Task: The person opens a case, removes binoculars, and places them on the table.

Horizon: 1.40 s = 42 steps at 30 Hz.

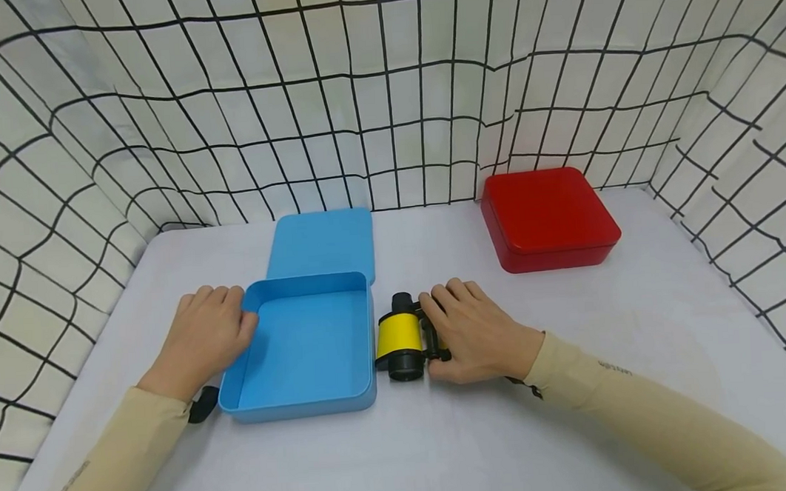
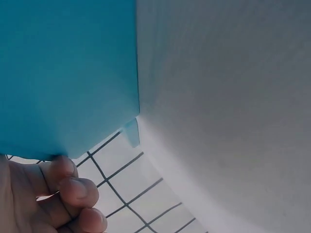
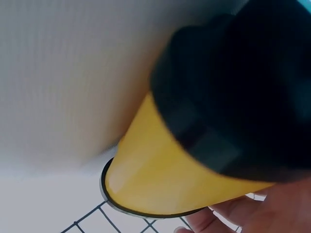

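A pair of yellow and black binoculars (image 1: 399, 335) lies on the table just right of the open blue box (image 1: 308, 410). My right hand (image 1: 475, 334) grips the binoculars from above and hides their right barrel. Up close in the right wrist view, one yellow barrel (image 3: 150, 170) with a black end fills much of the picture, with fingers beside it. My left hand (image 1: 212, 335) pinches the box's left rim, thumb over the edge. Its curled fingertips (image 2: 80, 191) show against the blue wall (image 2: 68, 77) in the left wrist view. Nothing lies inside the box.
The box's blue lid (image 1: 322, 243) lies folded back behind it. A closed red box (image 1: 551, 211) stands at the back right of the white table (image 1: 444, 450). Black wire mesh (image 1: 388, 97) over white cloth surrounds the table's back and sides.
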Motion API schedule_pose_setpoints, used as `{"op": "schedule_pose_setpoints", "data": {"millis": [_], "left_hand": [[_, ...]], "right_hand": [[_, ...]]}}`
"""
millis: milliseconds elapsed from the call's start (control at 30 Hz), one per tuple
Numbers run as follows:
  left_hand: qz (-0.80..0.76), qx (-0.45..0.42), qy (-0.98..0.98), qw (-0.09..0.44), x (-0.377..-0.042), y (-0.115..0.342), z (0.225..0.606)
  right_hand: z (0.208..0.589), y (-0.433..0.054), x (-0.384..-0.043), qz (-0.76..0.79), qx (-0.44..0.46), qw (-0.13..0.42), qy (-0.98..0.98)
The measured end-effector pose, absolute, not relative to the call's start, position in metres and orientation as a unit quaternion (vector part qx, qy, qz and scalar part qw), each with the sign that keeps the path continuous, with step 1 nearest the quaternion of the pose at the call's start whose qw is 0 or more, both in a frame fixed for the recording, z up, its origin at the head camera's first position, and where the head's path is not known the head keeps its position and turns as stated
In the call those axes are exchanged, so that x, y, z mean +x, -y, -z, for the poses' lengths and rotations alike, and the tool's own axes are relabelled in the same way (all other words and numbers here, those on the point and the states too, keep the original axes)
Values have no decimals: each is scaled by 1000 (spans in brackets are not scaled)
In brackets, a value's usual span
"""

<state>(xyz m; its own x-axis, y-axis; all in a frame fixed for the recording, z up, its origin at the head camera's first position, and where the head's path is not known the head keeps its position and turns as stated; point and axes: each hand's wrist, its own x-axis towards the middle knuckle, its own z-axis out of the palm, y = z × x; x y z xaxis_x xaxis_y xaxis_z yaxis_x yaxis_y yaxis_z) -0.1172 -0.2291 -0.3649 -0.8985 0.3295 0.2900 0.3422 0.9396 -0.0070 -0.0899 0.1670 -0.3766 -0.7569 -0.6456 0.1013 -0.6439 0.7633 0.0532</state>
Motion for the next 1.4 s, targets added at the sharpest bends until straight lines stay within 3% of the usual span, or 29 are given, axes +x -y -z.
{"op": "schedule_pose_setpoints", "data": {"millis": [167, 433, 733, 967, 1400], "left_hand": [[28, -171, 976, 133, -118, 228, 367], [18, -136, 989, 45, -122, 232, 348], [59, -157, 979, 120, -132, 219, 319], [54, -181, 974, 125, -138, 199, 301], [42, -208, 970, 122, -147, 160, 271]], "right_hand": [[375, -169, -88, 5, 336, 32, 941], [361, -178, -88, -35, 316, 7, 948], [343, -214, -103, -58, 301, 64, 950], [339, -252, -118, -66, 281, 102, 952], [336, -313, -128, -51, 214, 110, 969]]}}
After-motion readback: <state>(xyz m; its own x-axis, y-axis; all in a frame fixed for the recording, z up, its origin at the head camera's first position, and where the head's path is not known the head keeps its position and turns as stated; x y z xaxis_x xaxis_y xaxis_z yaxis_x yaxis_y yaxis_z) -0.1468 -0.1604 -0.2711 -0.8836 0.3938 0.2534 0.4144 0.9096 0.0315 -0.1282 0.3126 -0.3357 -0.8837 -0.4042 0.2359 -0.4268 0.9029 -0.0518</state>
